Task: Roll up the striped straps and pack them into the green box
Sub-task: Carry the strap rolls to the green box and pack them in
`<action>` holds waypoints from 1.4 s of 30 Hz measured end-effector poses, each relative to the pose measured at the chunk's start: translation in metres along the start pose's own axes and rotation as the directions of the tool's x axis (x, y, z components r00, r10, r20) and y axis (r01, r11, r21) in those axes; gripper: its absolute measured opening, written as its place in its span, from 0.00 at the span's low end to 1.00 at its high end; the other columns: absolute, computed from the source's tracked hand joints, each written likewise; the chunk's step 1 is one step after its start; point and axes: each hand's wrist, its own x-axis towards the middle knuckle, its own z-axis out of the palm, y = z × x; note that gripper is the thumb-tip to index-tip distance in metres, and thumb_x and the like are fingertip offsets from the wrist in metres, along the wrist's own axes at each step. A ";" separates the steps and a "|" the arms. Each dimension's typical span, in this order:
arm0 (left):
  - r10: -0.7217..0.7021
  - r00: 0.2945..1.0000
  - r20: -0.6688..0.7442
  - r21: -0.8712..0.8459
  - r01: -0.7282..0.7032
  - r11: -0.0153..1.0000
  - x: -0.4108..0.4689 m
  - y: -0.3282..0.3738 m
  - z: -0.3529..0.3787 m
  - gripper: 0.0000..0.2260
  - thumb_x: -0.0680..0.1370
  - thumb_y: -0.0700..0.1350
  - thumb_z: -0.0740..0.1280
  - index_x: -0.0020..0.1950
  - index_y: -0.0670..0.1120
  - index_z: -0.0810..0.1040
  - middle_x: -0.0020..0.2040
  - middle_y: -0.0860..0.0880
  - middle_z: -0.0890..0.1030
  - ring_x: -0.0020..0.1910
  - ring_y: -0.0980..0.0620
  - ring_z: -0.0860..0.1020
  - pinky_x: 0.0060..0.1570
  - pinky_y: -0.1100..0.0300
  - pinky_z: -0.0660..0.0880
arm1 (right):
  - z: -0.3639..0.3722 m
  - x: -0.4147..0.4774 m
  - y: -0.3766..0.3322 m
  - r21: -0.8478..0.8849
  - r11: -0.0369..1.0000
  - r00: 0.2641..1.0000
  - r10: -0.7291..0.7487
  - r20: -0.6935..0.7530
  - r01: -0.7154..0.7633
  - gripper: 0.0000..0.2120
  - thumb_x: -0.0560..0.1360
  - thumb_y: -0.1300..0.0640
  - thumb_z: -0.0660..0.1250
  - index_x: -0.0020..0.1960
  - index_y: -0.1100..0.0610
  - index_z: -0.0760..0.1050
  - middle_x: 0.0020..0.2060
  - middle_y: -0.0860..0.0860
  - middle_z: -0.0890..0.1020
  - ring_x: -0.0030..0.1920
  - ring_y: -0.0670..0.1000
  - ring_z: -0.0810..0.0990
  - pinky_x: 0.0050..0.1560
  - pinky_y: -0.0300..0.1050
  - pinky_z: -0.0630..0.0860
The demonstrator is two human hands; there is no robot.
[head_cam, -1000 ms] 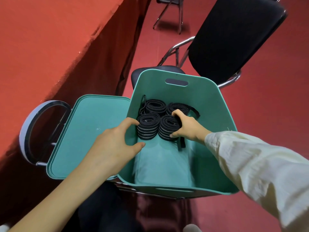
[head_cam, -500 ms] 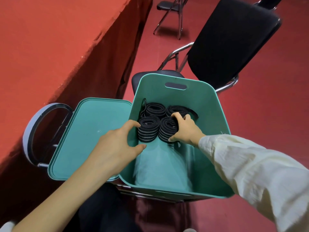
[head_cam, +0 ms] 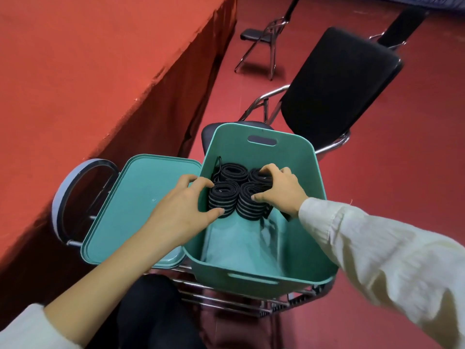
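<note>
Red carpet runs under everything, and a red-draped table (head_cam: 88, 71) fills 9 to 11 o'clock. Our box (head_cam: 289, 157) sits before us on a chrome frame (head_cam: 226, 295), with 4 rolls (head_cam: 232, 172) packed 2 by 2 at its 12 o'clock end. Our left hand (head_cam: 181, 205) grasps the box's 9 o'clock wall, fingers over the rim, thumb inside. Our right hand (head_cam: 279, 192) is curled over the 2 rolls on the 3 o'clock side, fingers on the far one, thumb against the near one.

We judge the step to be seating and squaring this pack. To do it well we press down and toward 12 o'clock with an even squeeze, so no coil springs open, while the left hand steadies the box. A loose tail (head_cam: 286, 217) lies at 5 o'clock of the pack, just under our right wrist; we should tuck it beneath its roll before letting go, or it may unwind.

Our lid (head_cam: 141, 202) lies just beside the box at 9 o'clock, under the left forearm, with a grey hoop (head_cam: 60, 197) beyond it. A black chair (head_cam: 334, 84) stands close at 1 o'clock; a folding chair (head_cam: 259, 36) is well apart at 12. Nothing blocks the box mouth, though our right sleeve (head_cam: 377, 248) hangs over the 3 o'clock rim and could catch the tail.
</note>
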 end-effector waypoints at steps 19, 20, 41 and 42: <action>0.059 0.988 -0.143 0.515 0.023 0.857 -0.059 -0.028 -0.159 0.25 0.79 0.58 0.62 0.73 0.53 0.60 0.66 0.48 0.71 0.65 0.46 0.71 0.63 0.50 0.69 | -0.053 -0.084 -0.146 -0.369 0.740 0.782 -0.621 -0.053 0.562 0.26 0.75 0.43 0.63 0.69 0.51 0.66 0.60 0.52 0.71 0.63 0.56 0.70 0.61 0.52 0.68; 0.027 0.985 -0.172 0.535 0.070 0.842 -0.074 -0.035 -0.169 0.25 0.79 0.58 0.62 0.73 0.53 0.60 0.66 0.48 0.71 0.65 0.46 0.71 0.63 0.50 0.69 | -0.048 -0.087 -0.162 -0.365 0.707 0.750 -0.660 -0.036 0.605 0.26 0.75 0.42 0.63 0.70 0.51 0.65 0.61 0.52 0.71 0.63 0.55 0.69 0.61 0.52 0.69; -0.692 0.247 -0.678 0.205 0.968 0.145 -0.553 -0.138 -0.214 0.21 0.80 0.59 0.58 0.71 0.53 0.64 0.65 0.51 0.72 0.63 0.48 0.72 0.59 0.53 0.70 | 0.178 -0.361 -0.462 0.076 -0.265 -0.274 -0.883 0.381 0.961 0.24 0.77 0.44 0.61 0.69 0.52 0.66 0.63 0.53 0.70 0.64 0.56 0.70 0.61 0.51 0.70; -0.704 0.201 -0.682 0.175 0.978 0.110 -0.573 -0.136 -0.208 0.21 0.80 0.59 0.58 0.71 0.53 0.64 0.65 0.51 0.72 0.63 0.48 0.73 0.58 0.53 0.70 | 0.188 -0.382 -0.467 0.100 -0.300 -0.315 -0.868 0.383 0.949 0.24 0.77 0.44 0.61 0.69 0.52 0.66 0.63 0.53 0.70 0.64 0.56 0.70 0.61 0.51 0.70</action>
